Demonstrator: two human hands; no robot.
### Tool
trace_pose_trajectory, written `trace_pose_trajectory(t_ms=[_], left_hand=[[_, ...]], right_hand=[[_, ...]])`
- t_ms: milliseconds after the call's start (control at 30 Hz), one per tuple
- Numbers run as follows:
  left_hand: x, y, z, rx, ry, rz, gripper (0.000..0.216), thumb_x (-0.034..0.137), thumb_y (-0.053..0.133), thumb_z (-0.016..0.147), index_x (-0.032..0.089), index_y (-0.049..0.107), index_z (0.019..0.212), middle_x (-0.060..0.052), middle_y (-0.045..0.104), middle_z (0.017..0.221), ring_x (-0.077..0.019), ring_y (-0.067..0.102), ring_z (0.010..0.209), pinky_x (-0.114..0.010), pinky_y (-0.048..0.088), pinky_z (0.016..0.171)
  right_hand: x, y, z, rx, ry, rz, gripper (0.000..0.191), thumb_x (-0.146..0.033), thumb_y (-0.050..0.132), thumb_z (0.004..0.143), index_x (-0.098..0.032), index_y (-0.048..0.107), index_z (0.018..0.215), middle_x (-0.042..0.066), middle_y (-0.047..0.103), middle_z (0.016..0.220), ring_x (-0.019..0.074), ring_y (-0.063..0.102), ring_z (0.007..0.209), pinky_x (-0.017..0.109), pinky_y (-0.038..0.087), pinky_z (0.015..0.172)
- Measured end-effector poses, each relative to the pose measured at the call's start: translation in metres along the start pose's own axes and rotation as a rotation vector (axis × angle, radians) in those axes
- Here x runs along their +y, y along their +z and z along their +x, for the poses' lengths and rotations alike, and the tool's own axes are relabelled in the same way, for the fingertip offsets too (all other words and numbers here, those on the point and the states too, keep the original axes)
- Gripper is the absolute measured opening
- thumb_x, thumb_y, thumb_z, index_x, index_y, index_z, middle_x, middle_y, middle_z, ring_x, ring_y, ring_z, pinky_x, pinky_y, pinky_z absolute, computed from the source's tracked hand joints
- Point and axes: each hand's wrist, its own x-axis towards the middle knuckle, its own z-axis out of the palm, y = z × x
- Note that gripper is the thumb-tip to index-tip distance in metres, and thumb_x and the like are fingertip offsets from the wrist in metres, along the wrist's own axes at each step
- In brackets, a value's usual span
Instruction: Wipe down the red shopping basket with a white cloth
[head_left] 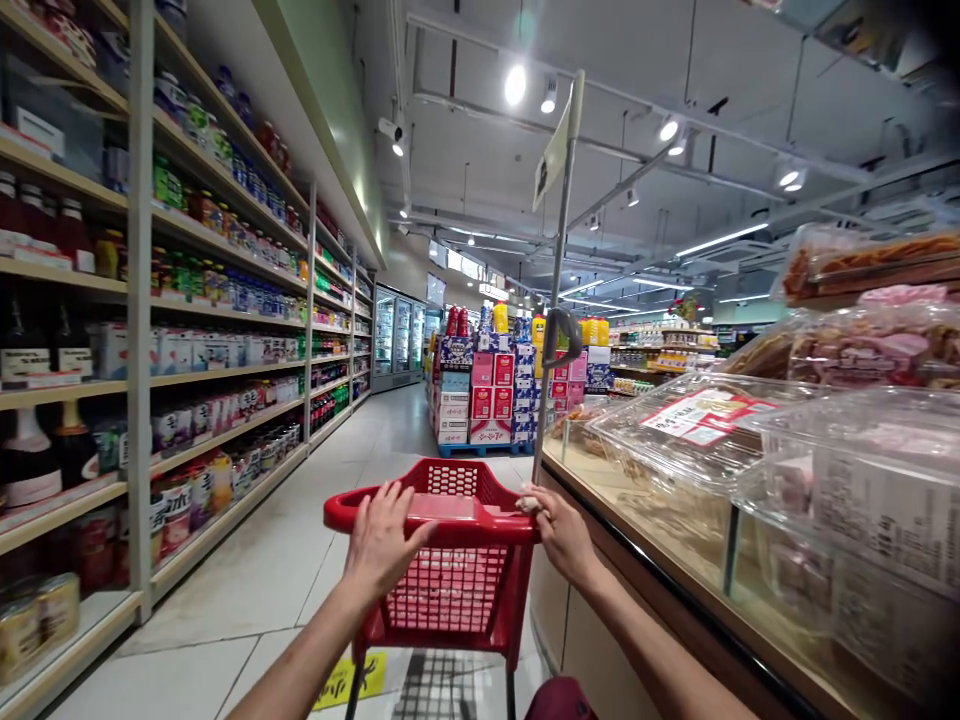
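Observation:
A red plastic shopping cart (446,605) stands right in front of me, with a mesh basket and a wide red handle (341,512). My left hand (384,540) lies flat across the left part of the handle, its fingers stretched forward and the thumb apart. At the handle's right end, my right hand (564,535) is closed, with a small crumpled whitish thing (528,504) pinched at its fingertips. What that thing is, I cannot make out. Whether the right hand also grips the handle is hidden.
Shelves (225,320) of drinks and bottles run along the left. Close on the right, a display counter (600,500) bears clear plastic food packs (712,415); a metal pole (559,250) rises at its edge. Ahead stands a stack of boxes (491,390) on a blue pallet, with glass-door fridges (397,335) behind.

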Motion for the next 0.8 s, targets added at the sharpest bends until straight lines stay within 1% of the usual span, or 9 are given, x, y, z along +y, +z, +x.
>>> trace_pose_trajectory(t_ms=[100, 233, 333, 400, 533, 600, 667, 733, 800], left_hand=[[-0.012, 0.000, -0.003, 0.056, -0.047, -0.013, 0.055, 0.052, 0.037, 0.081, 0.013, 0.051, 0.117, -0.013, 0.054, 0.120, -0.0258, 0.045, 0.114, -0.045, 0.027, 0.097], [0.000, 0.007, -0.006, 0.151, 0.017, -0.014, 0.043, 0.042, 0.040, 0.082, 0.015, 0.053, 0.112, -0.012, 0.058, 0.114, -0.0255, 0.050, 0.108, -0.048, 0.026, 0.097], [0.006, 0.008, -0.011, 0.141, 0.031, 0.005, 0.041, 0.036, 0.043, 0.080, 0.013, 0.053, 0.113, -0.013, 0.058, 0.115, -0.0267, 0.049, 0.109, -0.052, 0.018, 0.101], [0.004, 0.004, -0.015, 0.096, 0.028, 0.009, 0.045, 0.038, 0.045, 0.079, 0.013, 0.051, 0.116, -0.013, 0.056, 0.117, -0.0273, 0.048, 0.111, -0.053, 0.014, 0.102], [0.002, -0.011, -0.013, -0.022, -0.015, -0.012, 0.055, 0.046, 0.041, 0.080, 0.011, 0.045, 0.122, -0.015, 0.049, 0.125, -0.0285, 0.039, 0.119, -0.056, 0.010, 0.103], [0.009, -0.016, -0.004, -0.014, -0.044, -0.028, 0.060, 0.049, 0.036, 0.082, 0.011, 0.038, 0.128, -0.016, 0.037, 0.135, -0.0289, 0.027, 0.127, -0.058, 0.009, 0.102], [0.022, -0.017, 0.010, -0.009, -0.018, -0.053, 0.062, 0.049, 0.033, 0.083, 0.013, 0.029, 0.133, -0.014, 0.026, 0.140, -0.0271, 0.016, 0.131, -0.057, 0.011, 0.102], [0.036, -0.012, 0.024, -0.074, 0.060, -0.068, 0.059, 0.044, 0.035, 0.083, 0.015, 0.027, 0.134, -0.013, 0.026, 0.141, -0.0245, 0.016, 0.131, -0.053, 0.016, 0.103], [0.045, -0.004, 0.035, -0.147, 0.121, -0.049, 0.052, 0.034, 0.037, 0.083, 0.014, 0.033, 0.131, -0.013, 0.032, 0.138, -0.0220, 0.025, 0.128, -0.048, 0.021, 0.103]], right_hand=[[-0.011, 0.023, -0.002, 0.050, -0.052, -0.018, 0.043, -0.008, 0.036, 0.073, -0.018, 0.061, 0.107, 0.008, 0.059, 0.114, 0.0194, 0.052, 0.109, 0.041, 0.040, 0.095], [-0.061, 0.074, -0.009, 0.055, -0.333, 0.011, 0.045, -0.005, 0.035, 0.074, -0.016, 0.058, 0.112, 0.009, 0.053, 0.122, 0.0183, 0.043, 0.118, 0.040, 0.036, 0.099], [-0.066, 0.080, -0.012, 0.002, -0.476, 0.028, 0.042, -0.007, 0.038, 0.076, -0.017, 0.058, 0.111, 0.010, 0.055, 0.120, 0.0182, 0.044, 0.117, 0.040, 0.037, 0.099], [-0.047, 0.067, -0.012, 0.017, -0.409, 0.023, 0.040, -0.008, 0.038, 0.076, -0.018, 0.061, 0.108, 0.009, 0.056, 0.118, 0.0188, 0.046, 0.115, 0.042, 0.036, 0.099], [-0.012, 0.046, -0.007, 0.034, -0.149, 0.129, 0.038, -0.017, 0.041, 0.077, -0.020, 0.059, 0.111, 0.008, 0.050, 0.125, 0.0202, 0.041, 0.119, 0.043, 0.032, 0.102], [-0.020, 0.050, 0.000, -0.016, -0.085, 0.281, 0.037, -0.028, 0.042, 0.081, -0.020, 0.056, 0.114, 0.007, 0.049, 0.127, 0.0203, 0.038, 0.122, 0.042, 0.027, 0.104], [-0.039, 0.060, 0.009, -0.079, -0.006, 0.498, 0.044, -0.041, 0.034, 0.085, -0.019, 0.053, 0.117, 0.007, 0.051, 0.124, 0.0200, 0.040, 0.121, 0.040, 0.029, 0.103], [-0.058, 0.070, 0.019, -0.093, 0.096, 0.698, 0.055, -0.050, 0.020, 0.087, -0.018, 0.050, 0.120, 0.008, 0.055, 0.120, 0.0191, 0.045, 0.116, 0.037, 0.035, 0.097], [-0.065, 0.074, 0.029, -0.056, 0.134, 0.721, 0.061, -0.053, 0.014, 0.086, -0.018, 0.048, 0.122, 0.009, 0.058, 0.116, 0.0179, 0.049, 0.112, 0.034, 0.039, 0.092]])
